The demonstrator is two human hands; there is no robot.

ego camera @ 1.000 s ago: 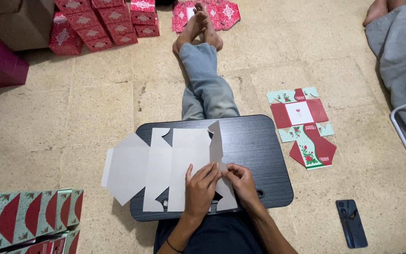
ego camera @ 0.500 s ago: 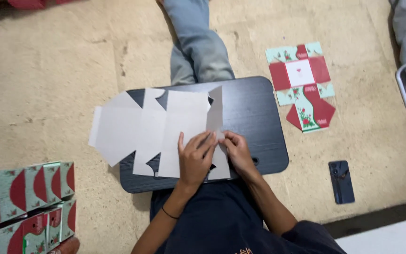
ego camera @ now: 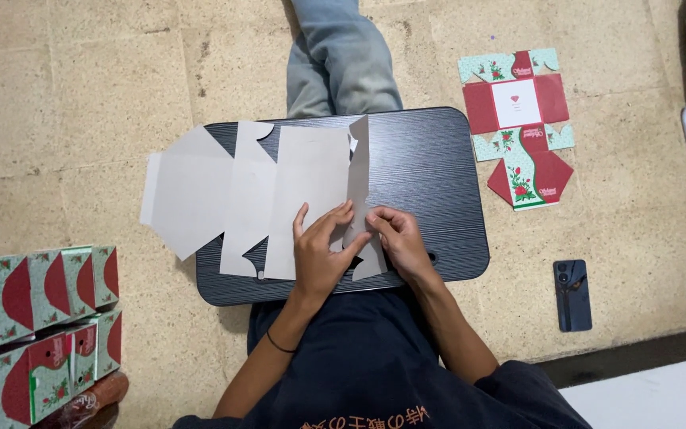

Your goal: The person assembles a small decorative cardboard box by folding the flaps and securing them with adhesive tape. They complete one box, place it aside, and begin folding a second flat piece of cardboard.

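The flat grey box blank (ego camera: 279, 191) lies plain side up on the black lap desk (ego camera: 430, 183), centre of the frame. My left hand (ego camera: 319, 250) presses it flat, and my right hand (ego camera: 398, 242) pinches the raised side flap (ego camera: 357, 171). I judge the card light, thin and easily creased, so I hold it along the fold.

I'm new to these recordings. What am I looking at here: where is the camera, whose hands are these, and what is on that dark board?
There is no machine here. The camera sits on a person's head and looks down at their own lap, so the two bare hands belong to the wearer. A black lap board rests over their legs on the tiled floor. On it lies a flat, unfolded grey cardboard box blank, plain side up. The left hand presses flat on it while the right hand pinches a narrow raised flap. Beside the board lie another blank, printed red and green, and a phone. Finished boxes are stacked at the left.
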